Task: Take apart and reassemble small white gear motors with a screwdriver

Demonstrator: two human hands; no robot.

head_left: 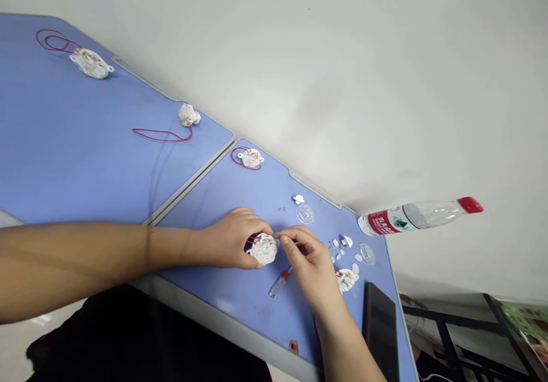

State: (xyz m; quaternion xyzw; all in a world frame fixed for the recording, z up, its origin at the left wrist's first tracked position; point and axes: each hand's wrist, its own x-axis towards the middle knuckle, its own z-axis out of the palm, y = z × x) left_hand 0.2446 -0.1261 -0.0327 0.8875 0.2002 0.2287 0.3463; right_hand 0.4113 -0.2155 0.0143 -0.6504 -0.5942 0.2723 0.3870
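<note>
My left hand [235, 240] grips a white round plastic mechanism [264, 249] with small ears at its rim, tilted toward me. Red wire shows between the fingers and a dark part sits behind it. Thumb and forefinger of my right hand [302, 250] are pinched together at the mechanism's right ear; whatever is between them is too small to make out. Under the right hand, a screwdriver [279, 284] with a clear and red handle lies on the blue table [222, 285]. Another white mechanism [346, 280] rests just right of that hand, partly covered by it.
Small white parts [338, 250] and clear round covers [305, 213] [366, 253] are scattered to the right. A water bottle [398, 217] and a dark phone [380, 330] are near the right edge. White mechanisms with red wires [250, 158] [187, 115] [91, 63] line the wall side.
</note>
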